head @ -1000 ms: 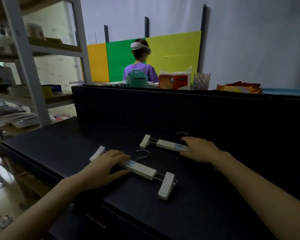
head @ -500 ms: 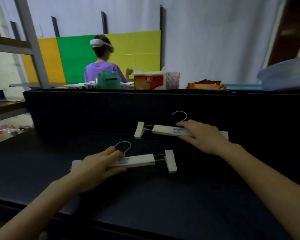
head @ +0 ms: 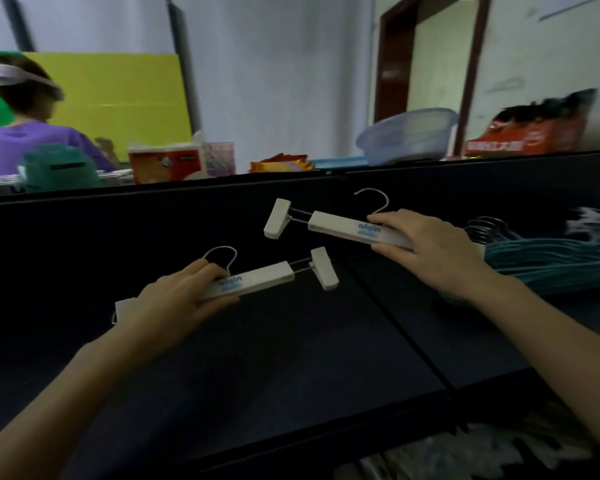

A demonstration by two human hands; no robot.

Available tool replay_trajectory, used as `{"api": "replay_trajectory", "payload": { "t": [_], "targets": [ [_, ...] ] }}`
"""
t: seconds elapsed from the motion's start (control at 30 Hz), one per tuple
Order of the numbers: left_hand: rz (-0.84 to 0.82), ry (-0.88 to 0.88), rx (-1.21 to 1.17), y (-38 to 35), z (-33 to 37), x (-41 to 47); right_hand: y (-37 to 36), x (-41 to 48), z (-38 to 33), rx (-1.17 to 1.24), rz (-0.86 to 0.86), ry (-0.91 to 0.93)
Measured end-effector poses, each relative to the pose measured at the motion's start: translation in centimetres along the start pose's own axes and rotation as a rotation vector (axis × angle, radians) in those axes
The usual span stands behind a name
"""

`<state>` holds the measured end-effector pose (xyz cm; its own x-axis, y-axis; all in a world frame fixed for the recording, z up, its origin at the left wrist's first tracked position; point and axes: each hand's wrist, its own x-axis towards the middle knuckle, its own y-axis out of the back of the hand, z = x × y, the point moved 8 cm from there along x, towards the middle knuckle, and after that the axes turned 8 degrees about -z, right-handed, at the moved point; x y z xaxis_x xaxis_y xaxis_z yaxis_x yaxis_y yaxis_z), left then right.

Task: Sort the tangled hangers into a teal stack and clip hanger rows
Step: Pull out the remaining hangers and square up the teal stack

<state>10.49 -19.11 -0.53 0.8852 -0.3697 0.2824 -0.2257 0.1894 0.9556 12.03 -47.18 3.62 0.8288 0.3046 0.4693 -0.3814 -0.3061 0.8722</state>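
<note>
Two white clip hangers with wire hooks are over the black table (head: 291, 368). My left hand (head: 174, 299) grips the nearer clip hanger (head: 267, 277) by its bar, with one clip sticking out to the right. My right hand (head: 426, 247) grips the farther clip hanger (head: 340, 226), tilted, its left clip hanging free. A stack of teal hangers (head: 548, 261) with metal hooks lies on the table just right of my right hand.
A black partition (head: 153, 216) runs behind the table. Behind it stand a tissue box (head: 165, 161), a blue basin (head: 407, 135), a red bag (head: 530, 133), and a person in purple (head: 32, 133). A seam (head: 395, 327) splits the table top.
The view has swung right, bringing the teal stack, basin and doorway into sight. Both hands have carried their clip hangers rightward, and the right one is now tilted.
</note>
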Motion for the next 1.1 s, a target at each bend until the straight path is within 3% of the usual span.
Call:
{"api": "replay_trajectory", "payload": {
  "t": [0.27, 0.57, 0.87, 1.1],
  "targets": [
    [0.063, -0.197, 0.043, -0.8, 10.1, 7.1, 5.7, -7.7, 9.4, -0.064, 0.047, -0.166],
    [0.159, -0.338, 0.029, -1.8, 27.7, 13.5, 13.7, -17.4, 22.4, -0.13, 0.089, -0.307],
    [0.069, -0.401, 0.043, -6.5, 44.4, 19.7, 20.0, -25.6, 36.2, -0.141, 0.085, -0.422],
    [0.055, -0.411, 0.047, -9.1, 51.9, 25.6, 22.2, -27.7, 44.3, -0.146, 0.111, -0.474]
  ]
}}
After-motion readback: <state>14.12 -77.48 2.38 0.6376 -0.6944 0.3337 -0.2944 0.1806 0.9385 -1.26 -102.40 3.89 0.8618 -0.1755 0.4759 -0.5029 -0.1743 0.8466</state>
